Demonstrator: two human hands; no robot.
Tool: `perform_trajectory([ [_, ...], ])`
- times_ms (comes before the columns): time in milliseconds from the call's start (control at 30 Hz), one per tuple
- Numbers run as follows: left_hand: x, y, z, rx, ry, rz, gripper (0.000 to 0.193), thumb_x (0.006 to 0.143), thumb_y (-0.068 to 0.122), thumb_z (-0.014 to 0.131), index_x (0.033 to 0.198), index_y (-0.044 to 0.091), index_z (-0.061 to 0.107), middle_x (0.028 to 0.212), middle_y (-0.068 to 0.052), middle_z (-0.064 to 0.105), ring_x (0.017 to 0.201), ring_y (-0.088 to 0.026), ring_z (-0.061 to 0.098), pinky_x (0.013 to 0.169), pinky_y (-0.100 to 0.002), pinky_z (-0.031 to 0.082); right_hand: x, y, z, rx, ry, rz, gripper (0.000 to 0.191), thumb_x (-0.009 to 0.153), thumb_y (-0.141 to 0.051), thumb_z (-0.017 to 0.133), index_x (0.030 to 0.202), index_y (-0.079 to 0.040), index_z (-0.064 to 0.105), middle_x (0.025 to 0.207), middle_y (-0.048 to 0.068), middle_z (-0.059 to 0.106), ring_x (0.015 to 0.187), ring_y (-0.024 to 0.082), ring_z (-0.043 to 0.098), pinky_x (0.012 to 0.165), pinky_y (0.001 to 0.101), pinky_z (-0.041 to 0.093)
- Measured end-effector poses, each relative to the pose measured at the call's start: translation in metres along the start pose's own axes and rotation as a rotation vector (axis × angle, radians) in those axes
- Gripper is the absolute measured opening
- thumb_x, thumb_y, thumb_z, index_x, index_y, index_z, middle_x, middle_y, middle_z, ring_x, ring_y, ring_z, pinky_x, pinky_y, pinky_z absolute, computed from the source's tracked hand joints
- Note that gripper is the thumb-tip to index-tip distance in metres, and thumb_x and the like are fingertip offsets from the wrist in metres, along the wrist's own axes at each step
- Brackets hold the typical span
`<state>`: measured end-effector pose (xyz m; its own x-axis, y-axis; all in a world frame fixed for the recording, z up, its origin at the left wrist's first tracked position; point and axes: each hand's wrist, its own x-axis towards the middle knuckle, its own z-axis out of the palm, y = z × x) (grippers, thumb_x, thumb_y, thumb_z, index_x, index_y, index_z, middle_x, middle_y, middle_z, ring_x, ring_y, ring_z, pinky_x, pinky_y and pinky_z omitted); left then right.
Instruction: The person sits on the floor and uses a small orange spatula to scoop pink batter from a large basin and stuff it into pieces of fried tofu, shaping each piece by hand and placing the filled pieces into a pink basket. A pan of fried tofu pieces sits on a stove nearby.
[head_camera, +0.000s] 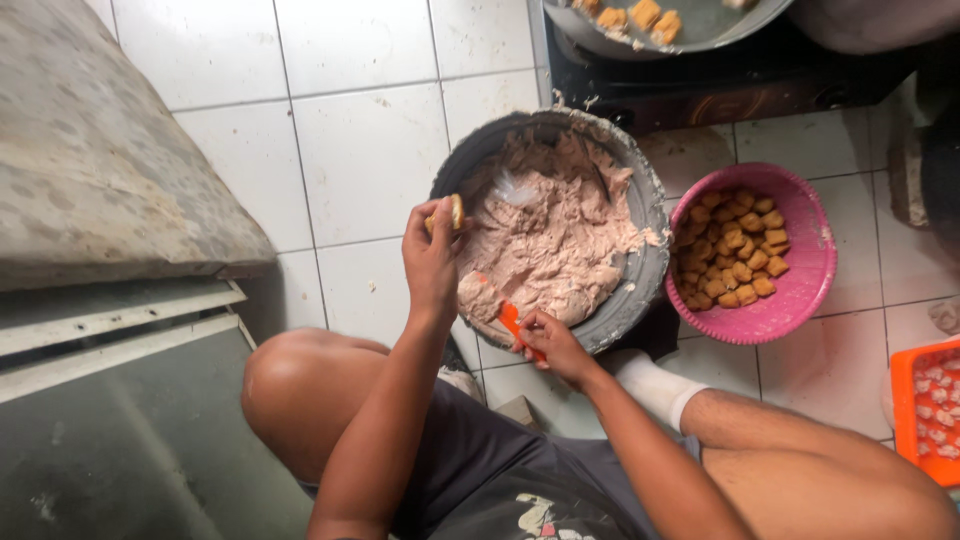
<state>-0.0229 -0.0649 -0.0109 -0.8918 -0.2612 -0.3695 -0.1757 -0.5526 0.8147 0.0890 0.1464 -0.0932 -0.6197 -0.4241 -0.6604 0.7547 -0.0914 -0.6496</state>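
Observation:
My left hand (432, 255) holds a small golden fried piece (455, 211) at the left rim of a grey bowl (648, 268) full of pale pink paste (555, 225). My right hand (553, 343) grips an orange-handled spatula (508, 318), whose blade carries a lump of paste at the bowl's near edge. A pink basket (800, 300) with several golden fried pieces (735, 250) stands to the right of the bowl on the white tiled floor.
A dark stove (720, 85) carries a pan (690, 35) with fried pieces at the top. An orange tray (925, 410) of filled pieces sits at the right edge. A grey mat (90, 150) lies on the left. My knees flank the bowl.

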Motion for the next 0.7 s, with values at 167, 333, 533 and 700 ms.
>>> perform_trajectory([
  [167,-0.016,-0.048,0.0,0.194,0.028,0.094,0.021,0.103,0.026,0.065,0.099,0.006,0.063,0.085,-0.002,0.064,0.074,-0.008,0.059,0.066,-0.023,0.05,-0.014,-0.021,0.006,0.238,0.11,-0.198,0.023,0.102,-0.027,0.065,0.117,-0.013,0.056,0.071,-0.004,0.049,0.054,0.002,0.039,0.045,0.0182,0.03],
  [333,-0.074,-0.1,0.014,0.429,-0.131,-0.116,0.018,0.098,0.02,0.069,0.1,0.002,0.065,0.085,-0.003,0.066,0.073,-0.007,0.058,0.062,-0.023,0.048,-0.025,-0.041,0.023,-0.137,0.398,-0.549,0.024,0.1,-0.018,0.074,0.11,-0.005,0.057,0.085,-0.004,0.059,0.068,0.002,0.05,0.058,0.0207,0.042],
  [533,-0.081,-0.103,0.017,0.21,-0.272,-0.389,0.024,0.095,0.023,0.063,0.112,0.007,0.067,0.096,0.002,0.072,0.082,-0.007,0.069,0.069,-0.024,0.057,-0.033,-0.052,0.014,0.17,0.448,-0.487,0.014,0.098,-0.016,0.066,0.105,-0.006,0.062,0.08,-0.004,0.064,0.053,-0.001,0.043,0.045,0.0191,0.031],
  [700,-0.067,-0.083,0.024,0.222,-0.492,-0.503,0.024,0.102,0.026,0.067,0.111,0.004,0.069,0.091,-0.003,0.067,0.08,-0.01,0.063,0.071,-0.025,0.053,-0.038,-0.06,-0.005,0.231,0.401,-0.541,0.01,0.1,-0.015,0.065,0.103,-0.006,0.061,0.073,-0.006,0.058,0.052,0.0,0.041,0.045,0.0196,0.03],
])
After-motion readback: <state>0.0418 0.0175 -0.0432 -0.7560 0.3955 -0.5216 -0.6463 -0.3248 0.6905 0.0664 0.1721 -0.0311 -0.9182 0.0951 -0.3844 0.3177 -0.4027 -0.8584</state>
